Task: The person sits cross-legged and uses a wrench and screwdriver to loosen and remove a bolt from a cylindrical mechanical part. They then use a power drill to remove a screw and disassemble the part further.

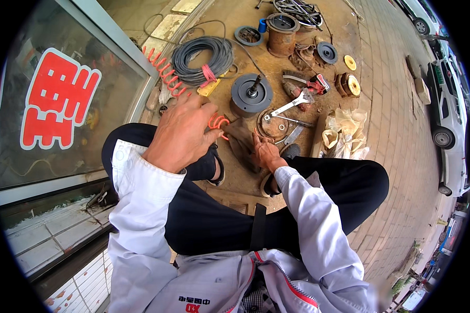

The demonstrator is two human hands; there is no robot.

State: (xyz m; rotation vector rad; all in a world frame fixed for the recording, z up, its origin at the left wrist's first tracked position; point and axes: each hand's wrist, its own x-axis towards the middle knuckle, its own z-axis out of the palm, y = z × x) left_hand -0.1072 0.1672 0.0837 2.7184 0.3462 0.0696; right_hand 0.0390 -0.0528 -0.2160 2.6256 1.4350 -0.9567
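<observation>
My left hand [185, 130] is closed, fingers curled, over an orange coiled hose [218, 121]. Loops of the hose show on both sides of the hand, but the fingers' undersides are hidden. My right hand [267, 152] has its fingers bent together at the edge of a dark brown cloth [241, 141], which hangs between my hands. Just beyond the cloth stands a grey round motor part [250, 94] with a black upright shaft. A rusty round plate [271, 123] lies by my right fingertips, with a large wrench [290, 104] across it.
A coil of grey cable [202, 60] lies far left beside a glass door [62, 99]. A red power tool [317, 83], a rusty cylinder [282, 39] and a grey disc [327, 52] are farther off. Crumpled plastic [344, 133] sits at right. My knees flank the work; cars [446, 125] stand beyond the paving.
</observation>
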